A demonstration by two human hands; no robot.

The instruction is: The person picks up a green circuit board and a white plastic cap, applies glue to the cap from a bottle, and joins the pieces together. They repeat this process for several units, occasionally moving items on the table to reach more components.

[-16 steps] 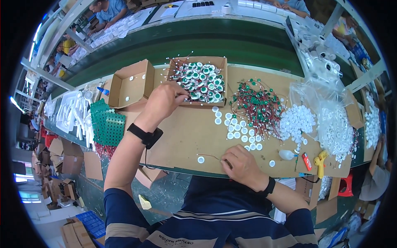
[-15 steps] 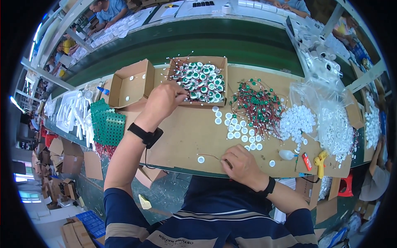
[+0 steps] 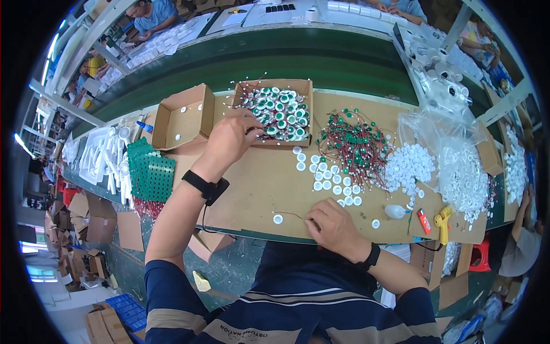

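Note:
My left hand [image 3: 234, 135] reaches over the near left edge of a cardboard box [image 3: 310, 117] heaped with white discs with green centres and red wires [image 3: 279, 110]. Its fingers are curled together; whatever they hold is hidden. My right hand [image 3: 331, 226] rests at the table's front edge, closed on a thin red wire [image 3: 291, 213] that sticks out to the left. Beside that wire lies a single white round cap [image 3: 278, 219]. More white caps [image 3: 327, 184] lie in loose rows beyond my right hand, next to a tangle of green discs on red wires [image 3: 354, 143].
An open cardboard box [image 3: 196, 120] holds a few white caps. Left of it are a stack of green perforated boards [image 3: 150, 169] and white plastic handles [image 3: 117, 155]. At right are a white cap pile [image 3: 409, 166], a bottle [image 3: 395, 211], a red lighter [image 3: 423, 221] and a yellow glue gun [image 3: 443, 223].
My left hand has shifted slightly at the box's edge, its fingers still curled. My right hand and the red wire stay almost where they were.

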